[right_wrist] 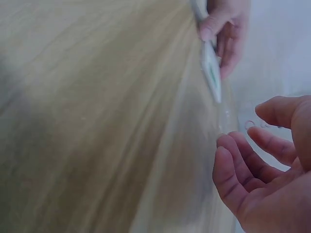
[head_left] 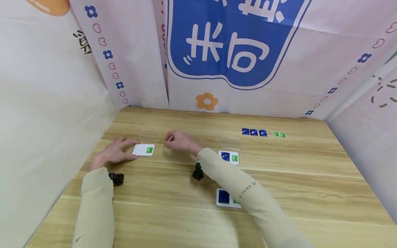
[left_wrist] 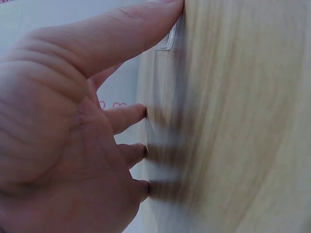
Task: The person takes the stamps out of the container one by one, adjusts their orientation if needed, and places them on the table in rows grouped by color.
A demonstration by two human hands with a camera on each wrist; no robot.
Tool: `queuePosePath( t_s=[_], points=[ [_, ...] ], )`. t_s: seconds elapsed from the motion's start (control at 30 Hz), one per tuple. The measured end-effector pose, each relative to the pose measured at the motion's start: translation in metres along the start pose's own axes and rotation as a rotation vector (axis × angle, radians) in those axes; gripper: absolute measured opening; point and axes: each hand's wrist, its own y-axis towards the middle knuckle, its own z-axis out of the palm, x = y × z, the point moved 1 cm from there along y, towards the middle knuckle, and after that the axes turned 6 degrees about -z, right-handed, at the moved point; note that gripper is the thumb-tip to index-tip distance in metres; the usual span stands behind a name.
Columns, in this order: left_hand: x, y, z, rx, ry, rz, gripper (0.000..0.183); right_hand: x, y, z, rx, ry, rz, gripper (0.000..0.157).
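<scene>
A white rounded card point(head_left: 143, 150) bearing a small green picture tile point(head_left: 150, 150) lies at the left of the table. My left hand point(head_left: 117, 150) holds its near and far edges between thumb and forefinger, the other fingers spread on the wood. The right wrist view also shows that white card point(right_wrist: 212, 73) under the left thumb. My right hand point(head_left: 180, 140) hovers to the right of the card, fingers loosely bent, with nothing visible between them. A faint clear plastic piece point(head_left: 149, 135) lies just behind the card.
Right of centre lie a white card point(head_left: 230, 157) with blue and green tiles and, behind it, a clear plastic piece point(head_left: 230, 143). A similar card point(head_left: 224, 197) nearer me is partly covered by the right sleeve. Blue tiles point(head_left: 254, 132) and green tiles point(head_left: 279, 134) line the back.
</scene>
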Motion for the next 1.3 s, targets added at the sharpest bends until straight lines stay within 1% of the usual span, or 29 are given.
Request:
queuePosePath(
  t_s=[0.17, 0.33, 0.53, 0.63, 0.8, 1.03, 1.3],
  points=[
    [0.000, -0.001, 0.000, -0.005, 0.003, 0.003, 0.073, -0.001, 0.006, 0.013, 0.014, -0.055, -0.036, 0.017],
    [0.000, -0.001, 0.001, -0.001, 0.002, 0.007, 0.073, 0.003, 0.009, 0.024, 0.014, -0.058, -0.049, 0.019],
    [0.002, -0.003, 0.000, -0.022, 0.016, 0.030, 0.072, 0.012, 0.012, 0.034, 0.033, -0.081, -0.083, 0.019],
    [0.002, -0.002, 0.001, -0.020, 0.012, 0.032, 0.072, 0.014, 0.015, 0.038, 0.027, -0.098, -0.072, 0.016],
    [-0.001, -0.002, 0.001, -0.012, 0.003, 0.022, 0.071, 0.015, 0.019, 0.041, 0.023, -0.126, -0.028, 0.010],
    [-0.003, -0.002, 0.001, -0.008, -0.006, 0.020, 0.070, 0.016, 0.022, 0.046, 0.008, -0.180, -0.069, 0.017],
    [-0.002, -0.001, 0.000, -0.020, -0.001, 0.029, 0.070, 0.021, 0.025, 0.051, -0.001, -0.211, -0.028, 0.025]
  ],
)
